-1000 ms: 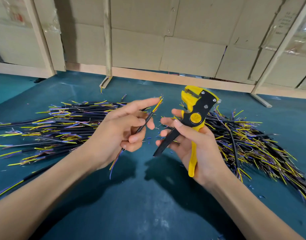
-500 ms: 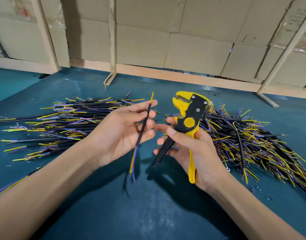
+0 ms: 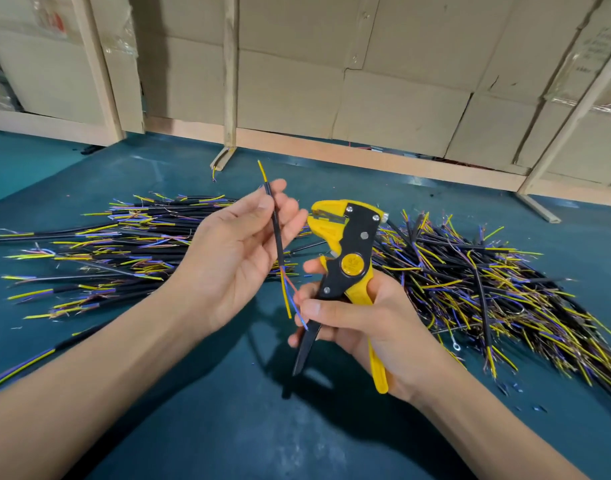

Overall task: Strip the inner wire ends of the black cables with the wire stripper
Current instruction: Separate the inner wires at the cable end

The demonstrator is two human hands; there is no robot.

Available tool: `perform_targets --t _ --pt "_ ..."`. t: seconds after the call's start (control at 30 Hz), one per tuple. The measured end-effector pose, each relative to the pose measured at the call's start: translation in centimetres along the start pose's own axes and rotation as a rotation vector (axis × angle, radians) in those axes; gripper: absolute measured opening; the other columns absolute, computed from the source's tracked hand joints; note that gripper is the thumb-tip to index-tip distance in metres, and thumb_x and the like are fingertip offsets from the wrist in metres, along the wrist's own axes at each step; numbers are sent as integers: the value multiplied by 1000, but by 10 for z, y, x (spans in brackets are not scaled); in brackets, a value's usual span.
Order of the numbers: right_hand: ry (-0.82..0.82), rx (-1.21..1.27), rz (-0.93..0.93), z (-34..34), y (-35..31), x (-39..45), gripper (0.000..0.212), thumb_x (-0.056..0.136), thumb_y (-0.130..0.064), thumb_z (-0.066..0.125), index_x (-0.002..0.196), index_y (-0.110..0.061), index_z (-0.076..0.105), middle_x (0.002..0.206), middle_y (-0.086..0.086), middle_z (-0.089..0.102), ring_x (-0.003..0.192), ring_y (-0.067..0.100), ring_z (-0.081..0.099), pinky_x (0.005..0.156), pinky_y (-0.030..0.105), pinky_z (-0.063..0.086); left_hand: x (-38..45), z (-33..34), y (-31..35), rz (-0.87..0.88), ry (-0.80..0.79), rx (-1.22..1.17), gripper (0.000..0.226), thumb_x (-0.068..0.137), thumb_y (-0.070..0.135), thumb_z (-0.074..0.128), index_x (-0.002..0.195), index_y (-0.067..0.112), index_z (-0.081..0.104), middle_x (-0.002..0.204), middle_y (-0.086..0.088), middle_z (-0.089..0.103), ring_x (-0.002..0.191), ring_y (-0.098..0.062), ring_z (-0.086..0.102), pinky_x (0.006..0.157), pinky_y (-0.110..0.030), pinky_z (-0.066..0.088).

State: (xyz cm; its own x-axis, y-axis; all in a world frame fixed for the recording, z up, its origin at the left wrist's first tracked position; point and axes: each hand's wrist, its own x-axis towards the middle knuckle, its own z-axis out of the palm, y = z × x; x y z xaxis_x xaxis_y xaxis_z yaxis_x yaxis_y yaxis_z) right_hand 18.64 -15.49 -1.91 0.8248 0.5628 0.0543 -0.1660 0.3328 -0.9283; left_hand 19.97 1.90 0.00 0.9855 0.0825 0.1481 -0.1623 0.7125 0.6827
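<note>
Here, above a teal work surface [image 3: 200, 420], a person's left hand [image 3: 238, 258] pinches a short black cable [image 3: 278, 233] between thumb and fingertips, holding it nearly upright in front of the palm. A yellow inner wire pokes from the cable's top end, while yellow, blue and reddish wires hang from its lower end, reaching down to the fingers of the right hand [image 3: 362, 323]. That hand is wrapped around the handles of a yellow-and-black wire stripper [image 3: 349, 268], its head pointing up and left, just beside the left fingertips but apart from the cable. The stripper's black handle juts down past the fingers; the yellow handle lies along the palm. One heap of black cables [image 3: 117, 251] with coloured wire ends lies on the surface behind the left hand, and a second, more tangled heap [image 3: 487, 289] spreads behind the right. Cardboard panels [image 3: 383, 81] in wooden framing [image 3: 230, 74] back the scene.
</note>
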Motion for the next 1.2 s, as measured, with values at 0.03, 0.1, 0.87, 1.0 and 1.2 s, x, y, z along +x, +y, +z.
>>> perform_targets --t 0.03,0.1,0.87,1.0,1.2 --pt "18 8 -8 0 0 1 41 78 11 68 117 2 59 85 18 67 70 30 63 68 46 59 -1 0 -1 45 26 121 31 102 5 48 130 -3 58 89 -3 63 82 -14 67 80 -28 58" --pt "51 21 -15 0 0 1 42 76 11 70 116 1 60 85 18 68 69 31 63 67 47 59 -2 -2 -3 121 58 292 32 100 8 52 130 0 60 90 -1 64 78 -13 63 71 -24 55" --pt "286 -32 -149 -14 1 7 39 80 0 77 115 -4 63 86 19 72 75 32 69 64 37 57 -8 -9 -4 -267 -265 469 81 74 -2 79 140 37 55 95 -8 60 78 -31 69 67 -37 59" --pt "302 -61 -148 -15 1 8 42 76 -6 77 116 -6 63 90 20 73 76 36 70 67 39 58 -9 -7 -6 -230 -265 528 74 78 3 72 145 23 47 89 -12 70 81 -29 70 72 -37 60" --pt "291 -65 -183 -18 -1 7 40 80 2 74 118 -1 60 83 20 69 79 39 69 73 49 59 -7 -9 4 -300 -286 630 81 73 5 78 144 26 46 95 -16 73 79 -28 71 62 -30 55"
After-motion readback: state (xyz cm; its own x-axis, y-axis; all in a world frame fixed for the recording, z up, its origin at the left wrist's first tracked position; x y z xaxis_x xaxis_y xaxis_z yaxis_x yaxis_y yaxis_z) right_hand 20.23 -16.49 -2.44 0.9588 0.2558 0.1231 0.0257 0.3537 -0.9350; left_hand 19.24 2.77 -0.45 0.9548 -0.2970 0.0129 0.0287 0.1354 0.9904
